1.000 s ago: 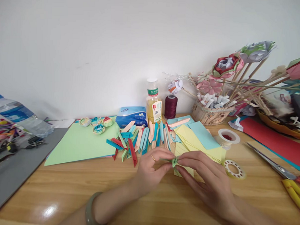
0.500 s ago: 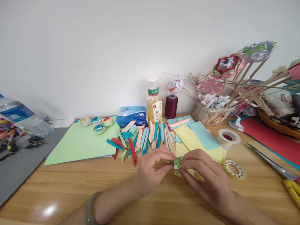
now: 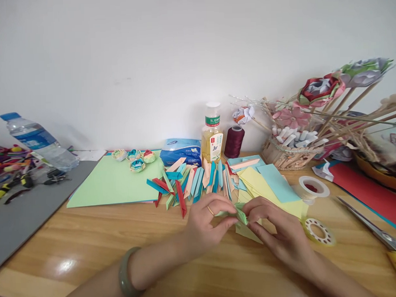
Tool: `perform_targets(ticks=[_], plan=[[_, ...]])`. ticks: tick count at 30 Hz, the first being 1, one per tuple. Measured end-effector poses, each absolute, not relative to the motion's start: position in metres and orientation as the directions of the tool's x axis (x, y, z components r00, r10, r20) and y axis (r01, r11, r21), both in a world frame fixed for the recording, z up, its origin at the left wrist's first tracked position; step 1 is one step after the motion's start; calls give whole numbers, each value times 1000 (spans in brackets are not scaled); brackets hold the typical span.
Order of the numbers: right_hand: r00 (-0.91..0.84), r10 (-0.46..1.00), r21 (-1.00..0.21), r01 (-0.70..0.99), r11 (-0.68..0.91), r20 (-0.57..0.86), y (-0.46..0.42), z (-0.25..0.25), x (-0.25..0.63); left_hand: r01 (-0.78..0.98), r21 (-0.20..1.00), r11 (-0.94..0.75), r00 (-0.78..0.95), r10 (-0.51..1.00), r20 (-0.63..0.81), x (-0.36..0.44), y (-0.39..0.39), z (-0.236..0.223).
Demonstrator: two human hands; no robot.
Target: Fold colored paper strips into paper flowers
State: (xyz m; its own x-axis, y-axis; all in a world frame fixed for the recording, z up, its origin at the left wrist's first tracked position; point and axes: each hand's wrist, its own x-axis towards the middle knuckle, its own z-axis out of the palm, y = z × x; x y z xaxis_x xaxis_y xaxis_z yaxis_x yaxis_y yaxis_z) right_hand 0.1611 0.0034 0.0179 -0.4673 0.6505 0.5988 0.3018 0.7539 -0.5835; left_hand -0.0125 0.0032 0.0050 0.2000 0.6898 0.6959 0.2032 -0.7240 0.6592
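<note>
A small pleated piece of green folded paper (image 3: 241, 214) is pinched between both hands above the table. My left hand (image 3: 209, 221), with a ring on one finger, is closed on its left side between thumb and fingers. On the other side, my right hand (image 3: 278, 228) grips the paper with its fingertips. Partly hidden under the hands lie yellow paper sheets (image 3: 278, 203). Just behind is a heap of folded paper strips (image 3: 194, 183) in red, blue, peach and green.
Light green sheets (image 3: 111, 184) carry several paper flowers (image 3: 136, 165). At the back stand a tissue pack (image 3: 180, 152), a drink bottle (image 3: 213, 135) and a thread spool (image 3: 234, 141). Rightward are a basket (image 3: 289, 156), a ribbon roll (image 3: 313, 188), a tape roll (image 3: 318, 232) and scissors (image 3: 372, 224).
The view has swung slightly left, so everything sits further right. The pleated green paper has been turned a little between my fingers, and both hands still hold it.
</note>
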Motion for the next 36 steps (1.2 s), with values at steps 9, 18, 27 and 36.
perform_targets(ticks=[9, 18, 27, 36], plan=[[-488, 706, -635, 337, 695, 514, 5, 12, 165, 286, 584, -759, 250, 648, 719, -14, 2, 3], [-501, 712, -654, 327, 682, 492, 7, 11, 166, 302, 548, -780, 255, 620, 742, -13, 3, 4], [-542, 720, -708, 288, 645, 435, 9, 11, 167, 297, 586, -754, 308, 657, 689, -15, 3, 6], [-579, 763, -857, 202, 475, 286, 11, 17, 166, 158, 695, -701, 367, 696, 618, -16, 7, 9]])
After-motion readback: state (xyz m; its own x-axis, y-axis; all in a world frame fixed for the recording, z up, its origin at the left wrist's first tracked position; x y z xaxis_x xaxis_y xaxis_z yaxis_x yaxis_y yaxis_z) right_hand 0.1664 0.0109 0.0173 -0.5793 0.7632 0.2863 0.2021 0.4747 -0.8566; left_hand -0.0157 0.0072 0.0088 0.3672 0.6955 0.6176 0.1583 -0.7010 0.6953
